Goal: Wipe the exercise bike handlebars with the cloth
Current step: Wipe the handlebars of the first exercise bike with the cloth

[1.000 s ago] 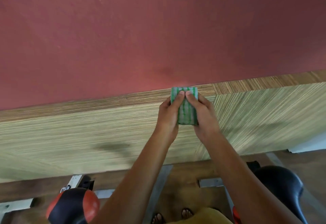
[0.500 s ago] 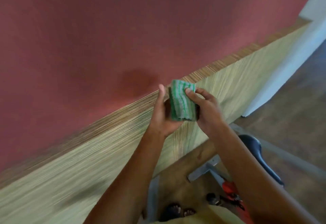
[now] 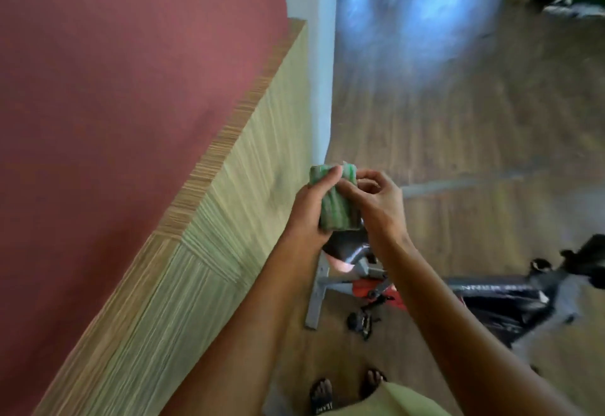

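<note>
Step in hand: getting ready. The cloth (image 3: 337, 216) is held up in the air and touches no part of the exercise bike (image 3: 497, 297), so I judge the wiping not yet begun.
Left hand (image 3: 306, 216): closed round the cloth's left side, thumb laid across its front, fingers hidden behind it.
Right hand (image 3: 379, 206): curled, thumb and forefinger nipping the cloth's upper right edge, seemingly tidying the fold.
Cloth: a green striped wad, folded small, caught between both hands.
Bike: below the grip and out to its right, lying across the wooden floor (image 3: 458, 121). A pedal (image 3: 360, 320) is straight beneath the hands.
Handlebars: I cannot pick them out for certain. The dark shape (image 3: 586, 252) far to the right of the grip may be them, though it is blurred.
Next move calls for: a turn to the right, one hand taking the cloth alone, then lowering it until it wraps the bar.
To the left of the grip: a wood-grain panel (image 3: 229, 252).
</note>
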